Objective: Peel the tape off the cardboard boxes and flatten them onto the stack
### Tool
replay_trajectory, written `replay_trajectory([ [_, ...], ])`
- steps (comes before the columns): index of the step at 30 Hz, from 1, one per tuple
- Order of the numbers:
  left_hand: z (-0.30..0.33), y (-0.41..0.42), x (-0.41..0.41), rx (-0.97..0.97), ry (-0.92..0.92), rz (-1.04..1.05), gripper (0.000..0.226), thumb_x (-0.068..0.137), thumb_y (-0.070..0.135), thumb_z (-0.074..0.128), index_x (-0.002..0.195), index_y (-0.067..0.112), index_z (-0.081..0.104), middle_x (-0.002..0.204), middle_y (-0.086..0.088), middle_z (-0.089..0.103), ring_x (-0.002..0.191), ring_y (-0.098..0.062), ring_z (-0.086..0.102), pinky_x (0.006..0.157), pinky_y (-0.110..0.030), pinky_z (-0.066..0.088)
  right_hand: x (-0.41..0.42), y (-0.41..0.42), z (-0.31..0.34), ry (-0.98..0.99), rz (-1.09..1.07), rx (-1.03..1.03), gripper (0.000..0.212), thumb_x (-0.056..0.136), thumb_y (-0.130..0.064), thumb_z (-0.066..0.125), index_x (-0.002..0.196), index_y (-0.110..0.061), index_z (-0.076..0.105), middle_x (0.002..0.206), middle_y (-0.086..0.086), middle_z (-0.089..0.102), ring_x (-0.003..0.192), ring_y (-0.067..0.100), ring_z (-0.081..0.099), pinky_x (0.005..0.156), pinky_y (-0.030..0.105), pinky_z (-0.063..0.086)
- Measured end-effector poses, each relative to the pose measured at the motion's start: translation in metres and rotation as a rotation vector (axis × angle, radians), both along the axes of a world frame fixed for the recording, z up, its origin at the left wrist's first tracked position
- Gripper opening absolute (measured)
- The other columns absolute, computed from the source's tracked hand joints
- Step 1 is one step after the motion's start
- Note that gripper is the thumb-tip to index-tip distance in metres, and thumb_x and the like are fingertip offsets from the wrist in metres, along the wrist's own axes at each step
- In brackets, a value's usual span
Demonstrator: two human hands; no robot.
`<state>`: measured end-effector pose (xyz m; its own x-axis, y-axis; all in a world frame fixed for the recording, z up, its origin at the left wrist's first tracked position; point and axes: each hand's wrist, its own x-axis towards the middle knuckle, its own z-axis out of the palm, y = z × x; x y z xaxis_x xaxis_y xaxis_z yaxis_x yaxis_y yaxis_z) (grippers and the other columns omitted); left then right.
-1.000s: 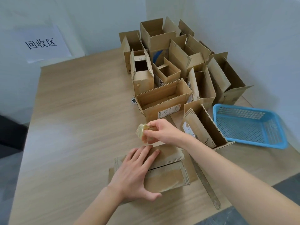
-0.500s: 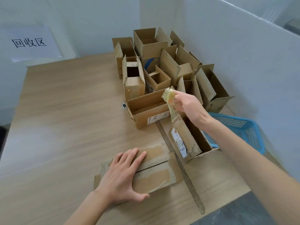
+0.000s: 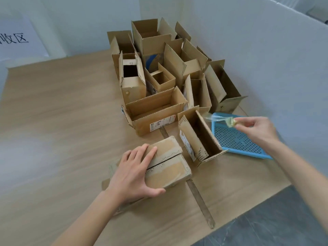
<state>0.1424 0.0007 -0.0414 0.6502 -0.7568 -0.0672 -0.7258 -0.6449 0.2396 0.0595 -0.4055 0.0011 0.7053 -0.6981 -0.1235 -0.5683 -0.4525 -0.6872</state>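
Observation:
A flattened cardboard box (image 3: 166, 167) lies at the near middle of the wooden table (image 3: 53, 139), on top of another flat piece. My left hand (image 3: 134, 173) rests flat on its left part, thumb against the near edge. My right hand (image 3: 257, 130) pinches a crumpled wad of clear yellowish tape (image 3: 229, 122) above the blue plastic basket (image 3: 236, 141); a loose tail of tape trails to the left. Several open cardboard boxes (image 3: 156, 110) stand behind in a cluster.
An open box (image 3: 198, 139) stands on its side between the flat box and the basket. A strip of tape (image 3: 200, 201) lies on the table toward the near edge. White partition walls close the back and right; a paper sign (image 3: 14, 39) hangs at far left.
My right hand has carried the tape wad from above the flat box, up and to the right, over the blue basket. My left hand stays on the flattened box.

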Motion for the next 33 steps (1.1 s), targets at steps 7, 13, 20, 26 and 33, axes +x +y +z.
replay_trajectory([
  [7, 0.001, -0.002, 0.001, 0.000, 0.009, 0.000, 0.127, 0.061, 0.098, 0.051, 0.160, 0.023, 0.026, 0.159, -0.004, 0.033, 0.145, -0.024, 0.030, 0.118, -0.041, 0.022, 0.007, -0.002, -0.069, 0.375, -0.026, -0.209, 0.034, 0.080, -0.039, 0.083, 0.107, -0.036, 0.061, 0.093, -0.011, 0.074, 0.104, 0.027, 0.063, 0.085, 0.041, 0.046],
  [13, 0.000, -0.002, 0.002, -0.006, 0.014, -0.003, 0.127, 0.060, 0.096, 0.054, 0.160, 0.022, 0.027, 0.157, -0.004, 0.034, 0.144, -0.025, 0.034, 0.117, -0.040, 0.022, 0.025, 0.006, -0.092, 0.532, 0.157, -0.315, 0.026, 0.084, -0.047, 0.079, 0.106, -0.032, 0.078, 0.125, 0.003, 0.062, 0.118, 0.029, 0.055, 0.089, 0.047, 0.049],
  [20, -0.003, -0.001, 0.003, -0.003, 0.019, 0.000, 0.128, 0.059, 0.096, 0.056, 0.160, 0.023, 0.027, 0.157, -0.003, 0.033, 0.145, -0.025, 0.034, 0.117, -0.043, 0.023, 0.034, -0.001, -0.093, 0.783, 0.359, -0.420, 0.040, 0.101, -0.059, 0.046, 0.131, -0.042, 0.066, 0.156, -0.003, 0.036, 0.138, 0.023, 0.036, 0.101, 0.051, 0.045],
  [26, -0.002, -0.002, 0.003, -0.007, 0.022, 0.004, 0.127, 0.058, 0.095, 0.057, 0.159, 0.023, 0.028, 0.157, -0.004, 0.034, 0.145, -0.026, 0.035, 0.118, -0.043, 0.022, 0.030, -0.002, -0.089, 0.906, 0.443, -0.403, 0.060, 0.099, -0.071, 0.018, 0.143, -0.048, 0.052, 0.152, 0.001, 0.040, 0.140, 0.026, 0.036, 0.104, 0.056, 0.043],
  [33, -0.003, -0.001, 0.004, -0.004, 0.015, -0.002, 0.127, 0.060, 0.096, 0.055, 0.160, 0.023, 0.026, 0.158, -0.004, 0.033, 0.146, -0.025, 0.033, 0.118, -0.045, 0.025, 0.018, -0.002, -0.092, 0.630, 0.304, -0.334, 0.080, 0.093, -0.069, 0.049, 0.160, -0.042, 0.013, 0.145, 0.008, 0.052, 0.124, 0.039, 0.056, 0.092, 0.051, 0.050],
])
